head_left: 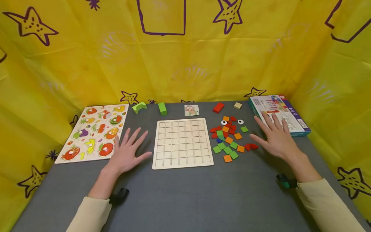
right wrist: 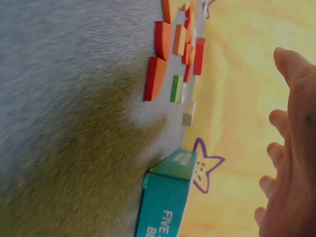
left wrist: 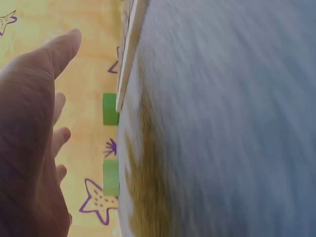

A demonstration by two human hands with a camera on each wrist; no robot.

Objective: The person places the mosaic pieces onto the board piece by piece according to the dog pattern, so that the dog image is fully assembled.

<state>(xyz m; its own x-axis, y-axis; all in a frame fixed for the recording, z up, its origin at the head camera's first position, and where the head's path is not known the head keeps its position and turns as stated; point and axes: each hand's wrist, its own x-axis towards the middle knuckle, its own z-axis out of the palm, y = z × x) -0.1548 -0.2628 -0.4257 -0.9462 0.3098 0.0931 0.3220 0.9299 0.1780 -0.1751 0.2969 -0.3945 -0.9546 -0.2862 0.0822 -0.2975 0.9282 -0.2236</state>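
My left hand (head_left: 125, 154) is held palm down with fingers spread, between the fruit puzzle board (head_left: 95, 132) and the wooden grid board (head_left: 182, 143); it holds nothing. On the other side my right hand (head_left: 275, 137) spreads its fingers in the same way, its fingertips overlapping the teal-edged box (head_left: 292, 119) in the head view. Just left of that hand lies a loose pile of small pieces: green squares (head_left: 227, 150), orange squares (head_left: 227, 158), red quarter-round pieces (head_left: 253, 146) and two eye discs (head_left: 240, 121). Both wrist views show the hands raised above the grey tabletop.
Along the back stand a green arch block (head_left: 139, 107), a green block (head_left: 163, 109), a small picture card (head_left: 192, 110), a red block (head_left: 218, 107) and a pale wooden block (head_left: 237, 105). Yellow cloth (head_left: 185, 64) surrounds the grey table (head_left: 185, 199) at back and sides.
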